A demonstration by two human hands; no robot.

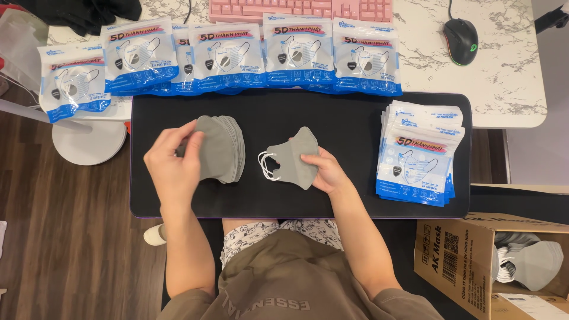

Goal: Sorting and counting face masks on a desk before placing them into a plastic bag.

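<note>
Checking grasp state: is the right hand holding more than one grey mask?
No, the right hand holds a single grey mask; the stack of grey masks sits by the left hand.

Head camera looks straight down, close above the black mat (296, 201).

Matt grey fabric masks (220, 148) lie on a smooth black mat (355, 118); glossy plastic packets (418, 155) gleam beside them, above a marble-look table (504, 77), wood floor (71, 237), cardboard box (456, 255).
</note>
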